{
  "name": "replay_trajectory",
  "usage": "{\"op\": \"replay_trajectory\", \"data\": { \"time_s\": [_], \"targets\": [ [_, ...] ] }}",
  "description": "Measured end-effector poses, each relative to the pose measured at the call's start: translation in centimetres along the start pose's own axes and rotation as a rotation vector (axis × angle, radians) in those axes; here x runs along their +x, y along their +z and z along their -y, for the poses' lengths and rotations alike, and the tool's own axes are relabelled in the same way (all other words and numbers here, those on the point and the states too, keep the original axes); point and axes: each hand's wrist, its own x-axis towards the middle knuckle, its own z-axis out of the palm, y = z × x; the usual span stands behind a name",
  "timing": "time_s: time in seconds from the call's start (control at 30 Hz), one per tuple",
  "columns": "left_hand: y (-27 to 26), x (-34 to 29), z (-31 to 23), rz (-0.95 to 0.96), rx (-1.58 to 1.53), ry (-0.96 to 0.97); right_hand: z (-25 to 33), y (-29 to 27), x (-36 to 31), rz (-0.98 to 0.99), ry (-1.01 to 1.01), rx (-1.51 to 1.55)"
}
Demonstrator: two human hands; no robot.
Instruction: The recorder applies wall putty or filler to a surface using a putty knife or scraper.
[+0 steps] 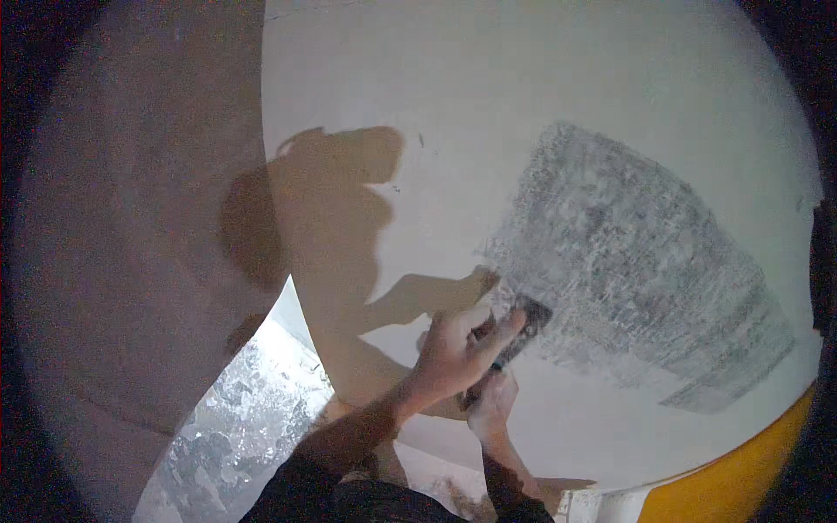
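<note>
A dark, flat, rectangular hand tool [534, 310] lies tilted against the white surface [453, 218], at the lower left of a rough grey patch [628, 253]. My left hand [455, 359] is closed on the tool's upper part, with a finger stretched along it toward its far end. Just below, my right hand [494, 403] is wrapped round the tool's lower end. Both hands partly cover the tool, so its exact kind cannot be made out. The patch looks streaked and mottled and spreads up and right from the tool.
A shadow [327, 209] of a head and arms falls on the left of the white surface. Beyond its curved edge is a dim brownish surface [139, 218]. A brightly lit, mottled grey area [244, 410] shows at lower left, a yellow-orange surface [741, 466] at lower right.
</note>
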Motion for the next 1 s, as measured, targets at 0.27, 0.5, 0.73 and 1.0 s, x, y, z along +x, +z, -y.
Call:
{"op": "replay_trajectory", "data": {
  "time_s": [0.27, 0.5, 0.73, 1.0],
  "targets": [
    [2.8, -6.2, 4.7, 0.016, -0.142, -0.116, -1.8, -1.5, -5.7, 0.009, 0.296, 0.146],
    [4.2, -6.2, 6.5, -0.013, -0.105, -0.113, -0.2, -1.2, -6.3, -0.049, 0.334, 0.139],
    [4.0, -5.8, 6.9, 0.056, -0.365, -0.378, -0.7, -1.2, -6.5, -0.114, 0.403, 0.259],
    [3.9, -5.9, 7.7, 0.108, -0.346, -0.377, -1.9, -0.7, -6.6, -0.105, 0.275, 0.095]
  ]
}}
